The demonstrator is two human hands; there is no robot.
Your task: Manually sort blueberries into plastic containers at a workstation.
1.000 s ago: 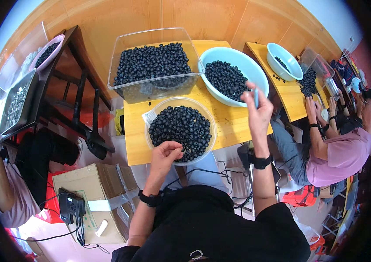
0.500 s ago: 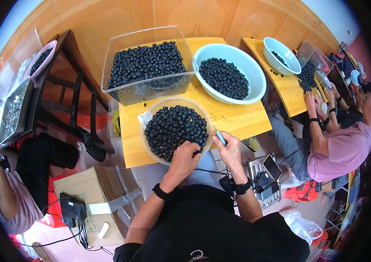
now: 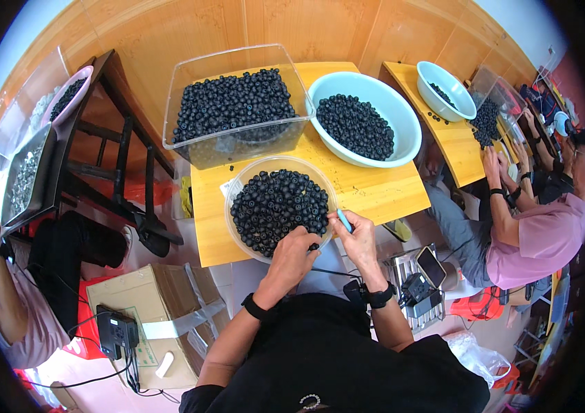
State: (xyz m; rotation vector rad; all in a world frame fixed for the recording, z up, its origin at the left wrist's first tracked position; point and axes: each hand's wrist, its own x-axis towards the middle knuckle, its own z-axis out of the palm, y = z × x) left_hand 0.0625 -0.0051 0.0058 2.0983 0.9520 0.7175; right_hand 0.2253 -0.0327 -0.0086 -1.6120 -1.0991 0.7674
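Two hands meet at the near rim of a shallow clear bowl point(image 3: 237, 227) heaped with dark round berries point(image 3: 278, 203), seen from the head camera looking down. The left hand point(image 3: 291, 256) rests on that rim, its fingers curled together and pinching one berry at the edge of the heap. The right hand point(image 3: 356, 237) sits just beside it, fingers pressed together around a small light-blue tool point(image 3: 344, 220) that points up toward the bowl. Each wrist wears a dark band.

The bowl stands at the front of a yellow wooden table point(image 3: 375, 193). Behind it, touching or nearly so, a clear rectangular tub point(image 3: 199, 148) holds many more berries, and to its right a light-blue basin point(image 3: 406, 131) holds a smaller heap — both well beyond the hands.

At the right, a second yellow table point(image 3: 454, 141) carries a smaller light-blue bowl point(image 3: 454, 93), and a person in a pink shirt point(image 3: 540, 237) sits there with both hands at its edge. At the left, a dark wooden stand point(image 3: 110, 117) carries a pink bowl point(image 3: 75, 79) of berries, and another person's arm point(image 3: 0, 275) shows near the picture's rim. A cardboard box point(image 3: 161, 303) with a black device point(image 3: 115, 329) on it stands on the floor — just left of the wearer's knees.
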